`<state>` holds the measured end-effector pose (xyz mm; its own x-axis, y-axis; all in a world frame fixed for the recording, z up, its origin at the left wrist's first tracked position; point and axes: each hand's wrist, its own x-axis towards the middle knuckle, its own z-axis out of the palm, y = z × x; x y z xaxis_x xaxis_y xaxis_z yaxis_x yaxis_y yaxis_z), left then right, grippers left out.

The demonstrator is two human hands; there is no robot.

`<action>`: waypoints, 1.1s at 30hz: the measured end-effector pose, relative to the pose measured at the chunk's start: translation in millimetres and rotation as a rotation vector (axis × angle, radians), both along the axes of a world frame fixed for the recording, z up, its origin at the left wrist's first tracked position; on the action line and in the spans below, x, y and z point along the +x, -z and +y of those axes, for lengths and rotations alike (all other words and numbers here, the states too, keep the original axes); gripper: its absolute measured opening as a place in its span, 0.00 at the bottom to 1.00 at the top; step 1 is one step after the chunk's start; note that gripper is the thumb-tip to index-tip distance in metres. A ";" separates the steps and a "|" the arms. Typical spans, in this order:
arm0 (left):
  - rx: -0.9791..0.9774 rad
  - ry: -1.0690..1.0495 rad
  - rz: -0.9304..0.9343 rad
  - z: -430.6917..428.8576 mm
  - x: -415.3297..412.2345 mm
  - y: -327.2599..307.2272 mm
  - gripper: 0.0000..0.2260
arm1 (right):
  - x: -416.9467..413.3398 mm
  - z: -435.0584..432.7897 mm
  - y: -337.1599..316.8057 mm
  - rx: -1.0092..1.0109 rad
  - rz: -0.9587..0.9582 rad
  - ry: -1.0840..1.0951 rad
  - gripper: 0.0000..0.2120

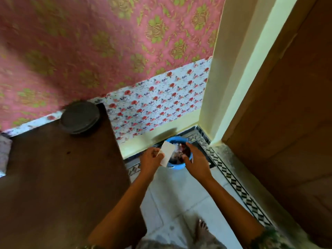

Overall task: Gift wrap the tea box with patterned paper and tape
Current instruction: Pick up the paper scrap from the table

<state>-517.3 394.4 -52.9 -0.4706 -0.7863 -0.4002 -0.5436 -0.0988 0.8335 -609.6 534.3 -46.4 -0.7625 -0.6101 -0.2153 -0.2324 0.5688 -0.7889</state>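
Observation:
I stand beside a dark wooden table [59,177], looking down at the floor. My left hand [150,157] holds a white piece of paper [168,152] over a small blue bucket [177,165] on the floor. Scraps of paper fill the bucket. My right hand [195,159] hovers over the bucket's right rim with fingers loosely spread and holds nothing. No tea box shows in this view.
A dark round lid or plate [80,117] lies at the table's far corner. Pink floral wallpaper [107,42] covers the wall, with a white rose-print strip [158,101] below. A pale pillar [231,69] and a brown door [287,123] stand on the right. My bare foot [203,229] is on the tiled floor.

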 end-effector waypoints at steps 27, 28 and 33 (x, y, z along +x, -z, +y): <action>0.079 0.082 -0.448 -92.9 -222.1 304.1 0.11 | -231.1 -97.8 284.3 0.279 -0.267 -0.125 0.23; 0.073 0.129 -0.495 -96.3 -227.4 333.4 0.12 | -234.1 -100.7 312.7 0.291 -0.281 -0.132 0.23; 0.055 0.229 -0.628 -105.8 -238.8 439.6 0.10 | -244.7 -112.6 417.6 0.340 -0.317 -0.209 0.24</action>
<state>-756.2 288.6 -492.5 -0.2878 -0.6649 -0.6892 -0.9362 0.0439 0.3486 -854.3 421.7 -464.0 -0.4965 -0.5982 -0.6290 -0.1481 0.7724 -0.6177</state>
